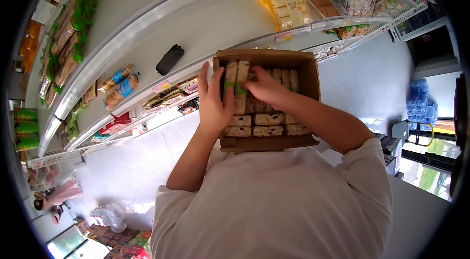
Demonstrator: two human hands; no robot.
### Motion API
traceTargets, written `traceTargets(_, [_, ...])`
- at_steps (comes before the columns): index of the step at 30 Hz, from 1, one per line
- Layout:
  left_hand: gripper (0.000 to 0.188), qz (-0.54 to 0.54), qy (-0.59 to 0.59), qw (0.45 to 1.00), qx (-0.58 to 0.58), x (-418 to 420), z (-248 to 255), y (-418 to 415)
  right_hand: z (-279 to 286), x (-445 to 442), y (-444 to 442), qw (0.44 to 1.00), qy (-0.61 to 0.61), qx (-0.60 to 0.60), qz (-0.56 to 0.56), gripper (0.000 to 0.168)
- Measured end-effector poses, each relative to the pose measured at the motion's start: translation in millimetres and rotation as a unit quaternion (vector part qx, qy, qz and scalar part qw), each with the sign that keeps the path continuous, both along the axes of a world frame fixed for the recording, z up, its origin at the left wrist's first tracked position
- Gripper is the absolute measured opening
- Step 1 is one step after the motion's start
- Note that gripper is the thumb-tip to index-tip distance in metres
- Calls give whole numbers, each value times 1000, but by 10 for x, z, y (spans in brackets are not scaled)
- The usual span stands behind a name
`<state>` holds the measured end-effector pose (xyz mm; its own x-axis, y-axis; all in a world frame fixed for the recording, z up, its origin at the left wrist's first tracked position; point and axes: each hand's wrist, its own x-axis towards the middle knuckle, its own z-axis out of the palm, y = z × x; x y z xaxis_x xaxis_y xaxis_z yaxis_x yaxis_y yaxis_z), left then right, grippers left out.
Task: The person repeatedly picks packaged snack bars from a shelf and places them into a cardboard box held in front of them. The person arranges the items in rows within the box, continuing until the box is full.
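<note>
An open cardboard box (257,144) stands close in front of my chest, filled with wrapped puffed-grain snack bars (268,119) in rows. At its left side my left hand (214,101) has its palm and thumb against a long wrapped bar with a green band (230,73). My right hand (266,88) reaches into the box, its thumb and fingertips at the neighbouring green-banded bar (242,102). Whether either hand bears the bars' weight is hard to see, as the fingers hide the contact.
Beyond the box runs a store shelf (205,20) with a black object (170,59), packaged bread rolls (123,88) and a yellow pack of cakes (290,8). Green-and-brown snack packs (68,42) lie at left. A person in pink (64,194) is far off at lower left.
</note>
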<state>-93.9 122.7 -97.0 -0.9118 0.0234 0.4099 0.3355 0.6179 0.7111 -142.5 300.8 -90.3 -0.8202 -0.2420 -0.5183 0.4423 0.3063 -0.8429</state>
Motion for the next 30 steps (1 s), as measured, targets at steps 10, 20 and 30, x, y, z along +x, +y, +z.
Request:
traceTargets(10, [52, -30, 12, 995, -97, -15, 78, -13, -702, 170, -140, 957, 275, 47, 75, 73])
traceTargets(20, [34, -100, 2, 983, -155, -153, 78, 17, 747, -161, 157, 843, 189, 285, 414, 43])
traceTargets(30, [34, -88, -5, 990, -109, -111, -17, -35, 2495, -1894, -599, 499, 795, 280, 201, 44])
